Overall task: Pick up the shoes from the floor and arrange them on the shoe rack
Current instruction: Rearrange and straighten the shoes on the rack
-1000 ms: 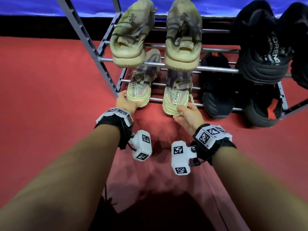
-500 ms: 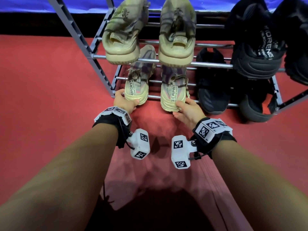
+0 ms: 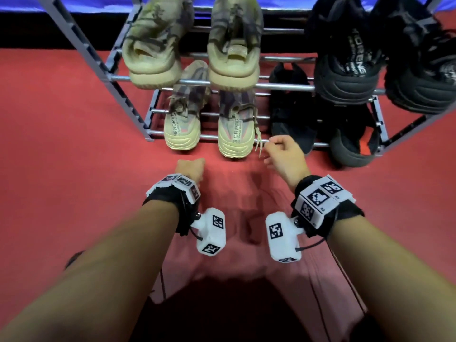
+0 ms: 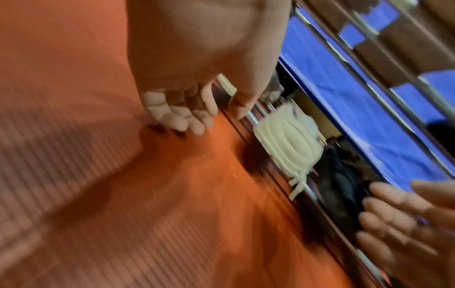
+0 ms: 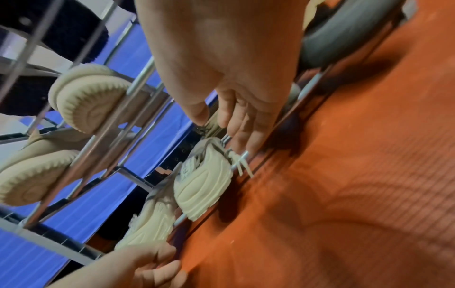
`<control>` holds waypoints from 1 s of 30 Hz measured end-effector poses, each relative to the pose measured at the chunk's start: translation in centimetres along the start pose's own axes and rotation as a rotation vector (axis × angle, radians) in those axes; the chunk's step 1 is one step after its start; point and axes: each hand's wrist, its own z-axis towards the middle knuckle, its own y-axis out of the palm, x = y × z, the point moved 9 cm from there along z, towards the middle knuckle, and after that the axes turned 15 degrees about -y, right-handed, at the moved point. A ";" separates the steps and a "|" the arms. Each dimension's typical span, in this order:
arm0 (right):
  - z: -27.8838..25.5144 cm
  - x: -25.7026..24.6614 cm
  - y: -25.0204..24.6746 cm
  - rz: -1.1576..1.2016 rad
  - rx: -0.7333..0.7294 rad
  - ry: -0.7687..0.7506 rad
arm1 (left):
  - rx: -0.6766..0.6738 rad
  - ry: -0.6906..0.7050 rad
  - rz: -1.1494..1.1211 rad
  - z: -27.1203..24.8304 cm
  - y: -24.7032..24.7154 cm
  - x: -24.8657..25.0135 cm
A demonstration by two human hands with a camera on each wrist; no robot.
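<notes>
Over red carpet (image 3: 61,149), left hand (image 3: 191,167) fingers hang loosely curled, empty; right hand (image 3: 283,156) fingers pinch a shoelace (image 3: 259,141).

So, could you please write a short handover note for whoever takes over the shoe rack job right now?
Left hand: off the shoes, holds nothing, fingers loosely curled just above the red floor mat.
Right hand: beside the dangling lace of the right beige knit sneaker; whether it pinches the lace is unclear.
Both beige knit sneakers, left one included, sit on the grey metal shoe rack, bottom shelf.
Done: every visible shoe is racked.
Left: perhaps tuck the lace in.
</notes>
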 end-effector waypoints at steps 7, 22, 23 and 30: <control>-2.0 -2.5 -11.6 -0.272 0.337 -0.249 | -0.425 0.062 0.364 -8.7 10.8 1.1; -1.8 6.9 -16.6 0.267 0.661 0.190 | -0.534 0.028 -0.125 -9.9 18.3 3.5; -1.5 7.4 -16.7 0.304 0.657 0.172 | -0.543 0.003 -0.164 -9.6 18.5 3.4; -1.2 8.0 -17.2 0.313 0.584 0.176 | -0.676 0.016 -0.233 -9.6 18.5 4.0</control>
